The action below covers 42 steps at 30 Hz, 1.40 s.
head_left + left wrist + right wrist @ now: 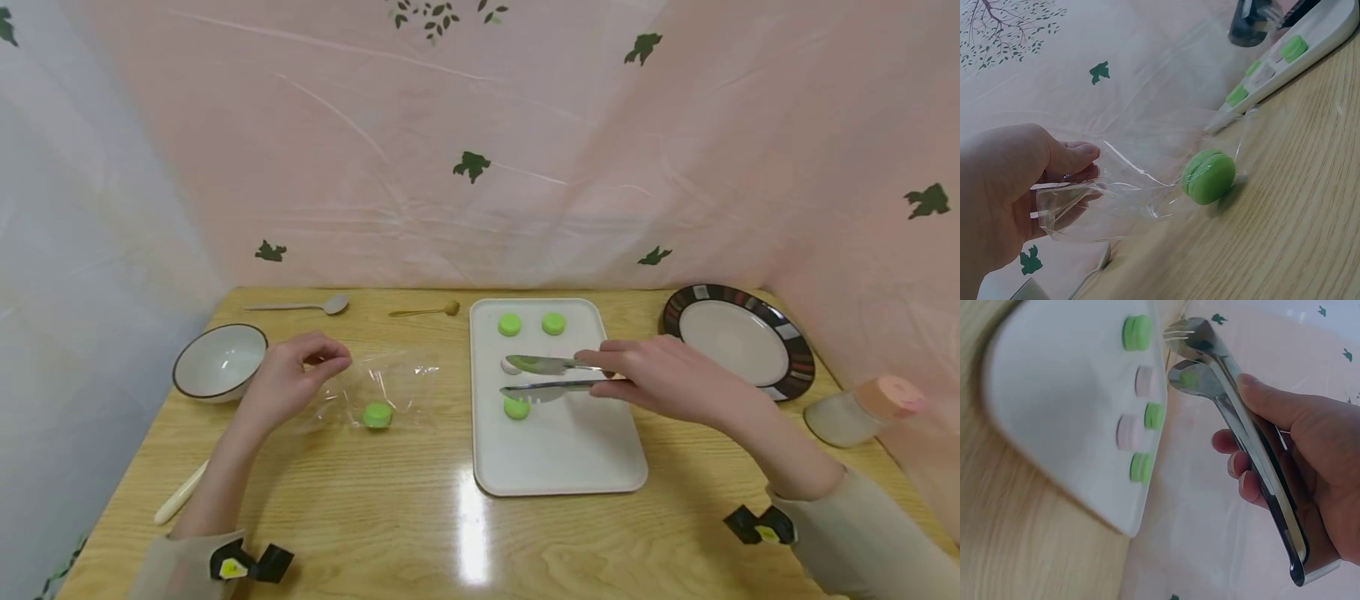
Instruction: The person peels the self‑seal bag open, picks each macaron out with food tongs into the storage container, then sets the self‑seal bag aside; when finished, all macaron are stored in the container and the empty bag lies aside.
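My left hand [296,375] pinches the edge of a clear plastic bag [1141,200]. Inside the bag, one green macaron [377,414] lies on its far part, low against the table. Metal tongs [1254,450] are gripped by my right hand [667,379], their two arms apart and nothing between the tips. They hover over a white tray [558,458], partly covering it in the head view. On the tray sit green macarons [1137,332] and pale pink macarons [1129,431], spaced apart.
A white bowl [221,362] stands beside my left hand, near a cream handle [180,493]. Behind lie a spoon [336,305] and a small gold-coloured utensil [452,308]. A dark-rimmed plate [798,367] and a pink-capped jar [843,419] are at the right.
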### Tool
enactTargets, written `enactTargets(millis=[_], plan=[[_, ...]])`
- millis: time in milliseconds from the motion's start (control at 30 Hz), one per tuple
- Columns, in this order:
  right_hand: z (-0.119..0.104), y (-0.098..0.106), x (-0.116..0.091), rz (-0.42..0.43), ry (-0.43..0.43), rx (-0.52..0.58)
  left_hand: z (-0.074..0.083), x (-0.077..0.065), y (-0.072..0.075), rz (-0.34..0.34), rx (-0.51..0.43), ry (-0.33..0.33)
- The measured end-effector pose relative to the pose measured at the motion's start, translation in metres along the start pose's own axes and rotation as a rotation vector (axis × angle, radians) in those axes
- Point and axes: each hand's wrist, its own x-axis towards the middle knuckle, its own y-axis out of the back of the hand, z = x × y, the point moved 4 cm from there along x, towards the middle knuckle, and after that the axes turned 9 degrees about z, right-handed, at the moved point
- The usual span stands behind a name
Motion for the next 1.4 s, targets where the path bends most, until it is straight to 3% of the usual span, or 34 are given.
enactTargets(millis=[333, 533, 867, 1167, 1400], plan=[[-0.039, -0.018, 0.065, 0.017, 0.168, -0.014, -0.002, -0.001, 0.001, 0.005, 0.002, 0.005], [-0.056, -0.034, 0.090, 0.033, 0.245, -0.062, 0.000, 0.000, 0.000, 0.008, -0.007, 0.009], [-0.075, -0.045, 0.112, 0.068, 0.269, -0.077, 0.003, 0.001, 0.002, -0.005, -0.017, 0.008], [-0.082, -0.050, 0.118, 0.034, 0.296, 0.072, 0.003, 0.001, 0.001, -0.006, -0.018, 0.002], [-0.075, -0.047, 0.119, 0.009, 0.277, 0.139, 0.004, 0.002, 0.002, 0.009, -0.013, -0.042]])
